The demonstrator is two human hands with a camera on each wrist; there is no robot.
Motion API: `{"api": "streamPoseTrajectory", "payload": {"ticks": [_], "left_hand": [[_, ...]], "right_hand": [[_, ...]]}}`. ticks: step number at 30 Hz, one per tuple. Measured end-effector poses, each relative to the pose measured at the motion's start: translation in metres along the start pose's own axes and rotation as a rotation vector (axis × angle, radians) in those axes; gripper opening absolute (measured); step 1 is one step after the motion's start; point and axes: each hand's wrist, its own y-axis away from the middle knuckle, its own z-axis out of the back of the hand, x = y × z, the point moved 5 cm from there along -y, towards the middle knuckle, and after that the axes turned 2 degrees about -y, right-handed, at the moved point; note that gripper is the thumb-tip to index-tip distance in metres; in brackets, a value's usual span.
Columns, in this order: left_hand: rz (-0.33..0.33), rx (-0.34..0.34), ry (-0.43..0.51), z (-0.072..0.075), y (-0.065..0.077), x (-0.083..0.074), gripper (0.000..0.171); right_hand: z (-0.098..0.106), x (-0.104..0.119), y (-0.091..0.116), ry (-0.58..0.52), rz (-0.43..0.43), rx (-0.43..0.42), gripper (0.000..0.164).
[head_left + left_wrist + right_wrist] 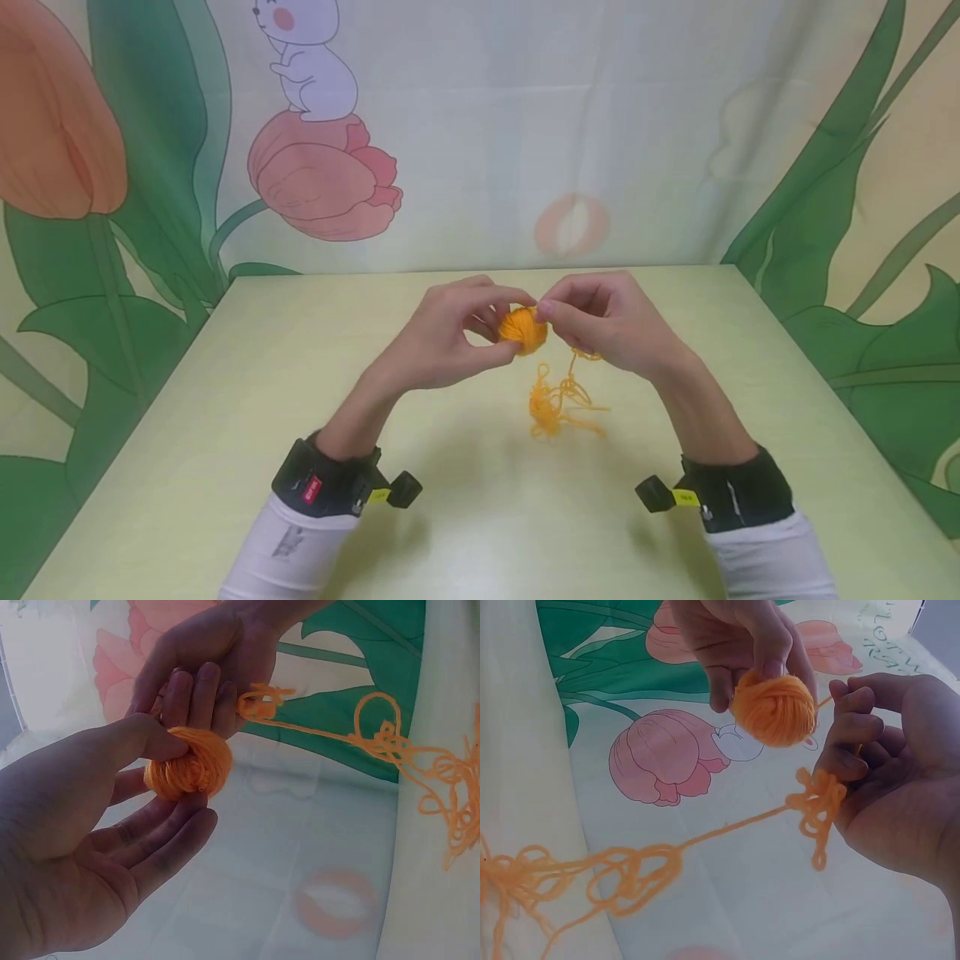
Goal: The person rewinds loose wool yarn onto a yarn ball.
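Note:
My left hand [450,337] holds a small ball of orange yarn [525,332] between its thumb and fingertips, raised over the table. Close beside it on the right, my right hand [611,321] pinches the yarn strand between thumb and forefinger. In the right wrist view, that strand runs taut from the yarn ball [776,711] to the pinching fingertips [844,690]. A small tangled bunch of yarn [819,806] hangs below the right hand's curled fingers. From there a single strand leads down to a loose, looped tangle of yarn [547,408] on the table.
The pale table [247,375] spreads around and below both hands. Behind it hangs a cloth backdrop [480,167] printed with tulips and a white animal. Each wrist wears a black band with a small camera [405,490].

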Motion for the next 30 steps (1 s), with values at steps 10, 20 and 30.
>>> {"api": "streamPoseTrajectory", "payload": {"ticks": [10, 20, 30], "left_hand": [[0.089, -0.16, 0.104, 0.007, 0.0, 0.007, 0.036], [0.187, -0.138, 0.335, 0.007, 0.001, 0.007, 0.044], [0.164, -0.131, 0.362, 0.007, -0.001, 0.005, 0.04]], "right_hand": [[-0.006, 0.011, 0.001, 0.006, 0.062, -0.007, 0.011], [-0.006, 0.013, 0.002, 0.017, 0.091, -0.021, 0.013], [-0.006, 0.015, 0.002, 0.02, 0.099, -0.019, 0.012]]}}
